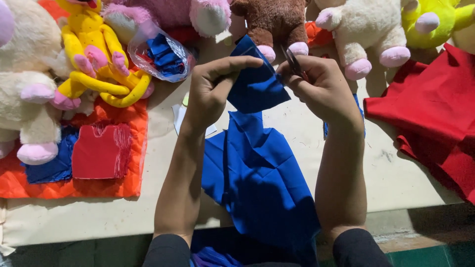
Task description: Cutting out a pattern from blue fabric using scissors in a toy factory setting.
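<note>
Blue fabric, judged light, limp and best gripped at its edge, is pinched by the left hand while the right hand grasps scissors above the worktop.

Position: head-worn, above the desk
Direction: steeply down and forward, toward the toys along the far edge
Distance: close, forearms filling the frame's middle
</note>
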